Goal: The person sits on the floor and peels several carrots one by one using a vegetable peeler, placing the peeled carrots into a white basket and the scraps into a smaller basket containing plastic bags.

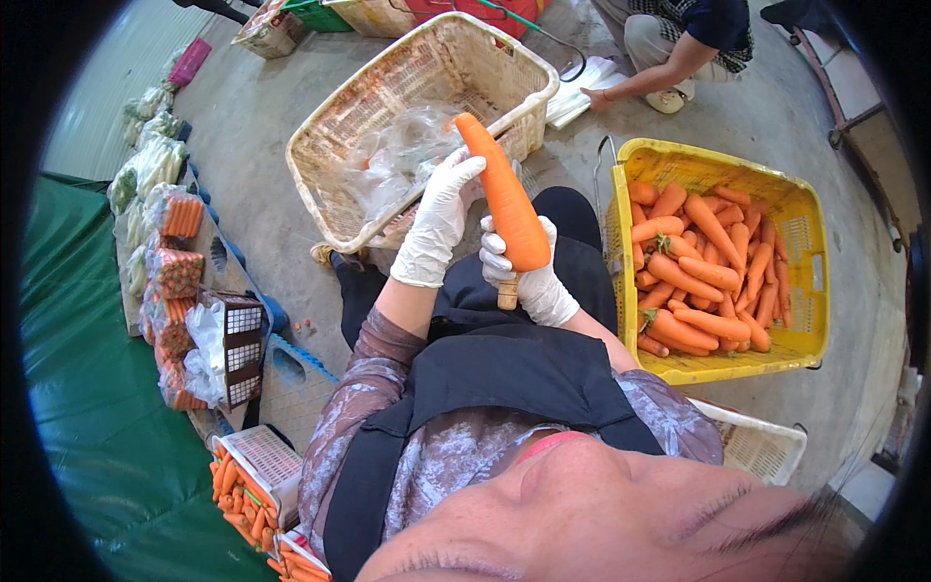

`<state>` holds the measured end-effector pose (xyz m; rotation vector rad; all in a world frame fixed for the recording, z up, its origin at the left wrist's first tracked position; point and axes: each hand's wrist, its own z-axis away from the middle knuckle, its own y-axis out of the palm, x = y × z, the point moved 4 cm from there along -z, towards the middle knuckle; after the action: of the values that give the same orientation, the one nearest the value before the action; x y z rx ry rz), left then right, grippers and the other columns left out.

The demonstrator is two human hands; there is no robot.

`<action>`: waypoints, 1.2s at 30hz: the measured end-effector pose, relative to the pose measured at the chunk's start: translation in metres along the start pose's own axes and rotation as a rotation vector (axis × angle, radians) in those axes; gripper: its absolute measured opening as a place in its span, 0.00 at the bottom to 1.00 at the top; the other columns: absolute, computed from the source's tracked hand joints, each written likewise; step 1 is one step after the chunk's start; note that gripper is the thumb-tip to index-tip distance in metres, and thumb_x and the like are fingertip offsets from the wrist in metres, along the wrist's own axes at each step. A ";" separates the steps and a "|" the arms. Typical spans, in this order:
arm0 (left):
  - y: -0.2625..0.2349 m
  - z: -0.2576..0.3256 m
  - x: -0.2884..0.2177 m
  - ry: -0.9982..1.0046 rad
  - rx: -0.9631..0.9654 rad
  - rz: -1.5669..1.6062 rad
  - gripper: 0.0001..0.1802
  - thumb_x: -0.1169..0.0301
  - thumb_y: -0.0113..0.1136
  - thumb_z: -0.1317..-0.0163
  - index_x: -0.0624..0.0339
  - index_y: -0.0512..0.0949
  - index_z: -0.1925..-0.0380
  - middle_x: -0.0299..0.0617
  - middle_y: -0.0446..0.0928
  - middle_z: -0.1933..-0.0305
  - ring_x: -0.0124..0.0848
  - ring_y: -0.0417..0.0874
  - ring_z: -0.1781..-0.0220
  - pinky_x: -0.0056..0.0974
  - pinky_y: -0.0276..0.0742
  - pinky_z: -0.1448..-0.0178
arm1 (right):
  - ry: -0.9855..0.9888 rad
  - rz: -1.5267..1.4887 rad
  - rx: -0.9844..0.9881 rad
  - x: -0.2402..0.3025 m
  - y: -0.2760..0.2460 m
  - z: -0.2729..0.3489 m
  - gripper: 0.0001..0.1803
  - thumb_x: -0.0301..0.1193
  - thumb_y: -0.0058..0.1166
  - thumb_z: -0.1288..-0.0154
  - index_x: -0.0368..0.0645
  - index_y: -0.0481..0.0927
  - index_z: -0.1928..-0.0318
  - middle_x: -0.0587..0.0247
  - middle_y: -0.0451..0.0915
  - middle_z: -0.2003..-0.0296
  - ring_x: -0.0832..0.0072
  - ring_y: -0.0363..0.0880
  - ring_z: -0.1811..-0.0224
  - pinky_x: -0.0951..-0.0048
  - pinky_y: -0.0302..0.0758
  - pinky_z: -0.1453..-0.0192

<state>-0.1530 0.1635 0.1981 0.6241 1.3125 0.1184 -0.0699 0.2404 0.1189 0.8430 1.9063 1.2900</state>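
Note:
A large orange carrot (504,194) stands nearly upright in front of me, its tip pointing up. My left hand (438,218), in a white glove, touches the carrot's upper part from the left. My right hand (531,276), also gloved in white, grips a tool with a short wooden handle (507,294) against the carrot's lower end. Both hands hover over my lap, above a dark apron.
A cream plastic basket (349,107) with clear plastic bags lies ahead. A yellow crate (805,291) of carrots stands at my right. Bagged carrots and greens (170,262) line the left by a green tarp. Another person (669,48) crouches at the top.

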 end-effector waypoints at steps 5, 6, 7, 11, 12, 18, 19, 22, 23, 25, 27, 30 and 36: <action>-0.012 0.001 0.004 0.013 -0.046 0.019 0.20 0.64 0.59 0.41 0.64 0.74 0.52 0.43 0.79 0.57 0.32 0.81 0.58 0.39 0.76 0.48 | 0.015 0.154 -0.013 -0.002 -0.006 0.002 0.40 0.53 0.46 0.41 0.28 0.65 0.42 0.48 0.76 0.62 0.66 0.75 0.68 0.72 0.73 0.71; -0.016 0.001 0.004 0.011 -0.060 0.010 0.20 0.65 0.59 0.41 0.64 0.74 0.52 0.44 0.79 0.58 0.33 0.80 0.57 0.39 0.76 0.48 | 0.018 0.192 -0.017 -0.002 -0.006 0.001 0.40 0.53 0.46 0.41 0.27 0.65 0.41 0.48 0.77 0.61 0.65 0.76 0.67 0.71 0.74 0.70; -0.018 0.000 0.005 0.006 -0.070 0.001 0.20 0.65 0.59 0.42 0.65 0.74 0.52 0.44 0.79 0.58 0.35 0.80 0.56 0.40 0.76 0.47 | 0.023 0.215 -0.021 -0.002 -0.006 0.001 0.39 0.52 0.46 0.40 0.28 0.66 0.41 0.47 0.77 0.60 0.64 0.77 0.66 0.70 0.75 0.68; -0.020 -0.006 0.007 -0.007 -0.014 0.007 0.19 0.66 0.59 0.43 0.66 0.74 0.54 0.45 0.78 0.59 0.34 0.81 0.59 0.39 0.78 0.51 | -0.011 0.281 -0.109 0.003 -0.009 0.003 0.35 0.49 0.47 0.38 0.31 0.67 0.42 0.45 0.78 0.58 0.61 0.79 0.62 0.67 0.79 0.63; -0.023 -0.006 0.008 0.025 -0.066 0.016 0.20 0.67 0.59 0.43 0.68 0.74 0.54 0.46 0.78 0.61 0.36 0.81 0.59 0.40 0.78 0.51 | -0.049 0.291 -0.158 0.005 -0.013 0.003 0.34 0.48 0.47 0.38 0.31 0.68 0.43 0.45 0.79 0.58 0.61 0.80 0.62 0.66 0.79 0.61; -0.056 -0.001 0.017 -0.008 -0.184 -0.008 0.24 0.63 0.60 0.43 0.68 0.71 0.51 0.48 0.77 0.60 0.39 0.79 0.59 0.43 0.76 0.49 | -0.006 0.355 -0.267 -0.008 -0.006 -0.001 0.32 0.50 0.41 0.37 0.32 0.73 0.47 0.50 0.81 0.65 0.65 0.80 0.72 0.72 0.77 0.70; -0.050 0.002 0.016 -0.022 -0.182 -0.016 0.23 0.61 0.59 0.42 0.65 0.71 0.51 0.47 0.77 0.60 0.38 0.79 0.59 0.43 0.75 0.48 | 0.017 0.298 -0.196 -0.009 -0.011 -0.003 0.32 0.50 0.40 0.36 0.32 0.73 0.47 0.50 0.81 0.64 0.65 0.80 0.71 0.72 0.77 0.69; -0.064 0.001 0.025 -0.064 -0.206 -0.021 0.28 0.53 0.60 0.41 0.64 0.70 0.49 0.45 0.76 0.56 0.35 0.77 0.56 0.41 0.75 0.48 | -0.007 0.283 -0.244 -0.012 -0.036 -0.008 0.31 0.51 0.47 0.38 0.35 0.75 0.50 0.55 0.83 0.64 0.68 0.82 0.70 0.74 0.77 0.73; -0.053 0.004 0.022 -0.056 -0.180 -0.072 0.29 0.52 0.60 0.41 0.64 0.70 0.48 0.45 0.76 0.56 0.35 0.77 0.56 0.40 0.75 0.49 | -0.006 0.295 -0.263 -0.016 -0.039 -0.012 0.31 0.52 0.47 0.39 0.35 0.75 0.49 0.55 0.83 0.64 0.69 0.82 0.70 0.73 0.77 0.73; -0.033 0.015 0.016 -0.032 -0.134 -0.175 0.32 0.50 0.59 0.41 0.65 0.69 0.47 0.44 0.76 0.54 0.34 0.76 0.55 0.37 0.76 0.50 | 0.038 0.302 -0.210 -0.016 -0.039 -0.010 0.31 0.51 0.47 0.38 0.36 0.74 0.47 0.55 0.83 0.63 0.69 0.83 0.69 0.73 0.78 0.72; -0.053 0.022 0.027 -0.107 0.005 -0.204 0.32 0.50 0.58 0.40 0.65 0.68 0.45 0.44 0.75 0.53 0.33 0.76 0.54 0.35 0.76 0.51 | -0.008 0.336 -0.173 -0.014 -0.031 -0.011 0.30 0.50 0.47 0.36 0.36 0.73 0.47 0.55 0.83 0.63 0.69 0.83 0.69 0.73 0.79 0.72; -0.054 0.028 0.029 -0.148 0.051 -0.154 0.32 0.52 0.58 0.40 0.63 0.68 0.43 0.44 0.75 0.54 0.29 0.77 0.62 0.30 0.77 0.66 | -0.066 0.330 -0.266 -0.015 -0.025 -0.021 0.29 0.50 0.46 0.34 0.36 0.73 0.47 0.54 0.83 0.64 0.69 0.83 0.69 0.74 0.79 0.73; -0.106 0.022 0.047 -0.196 -0.266 -0.008 0.29 0.52 0.60 0.42 0.59 0.69 0.48 0.40 0.76 0.55 0.30 0.76 0.72 0.32 0.72 0.73 | -0.050 0.599 -0.490 -0.011 -0.044 -0.030 0.28 0.54 0.46 0.33 0.38 0.77 0.54 0.57 0.83 0.71 0.70 0.81 0.78 0.74 0.75 0.79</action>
<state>-0.1478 0.0872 0.1083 0.3931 1.0868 0.2160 -0.0940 0.2034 0.0874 1.2019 1.2334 1.9580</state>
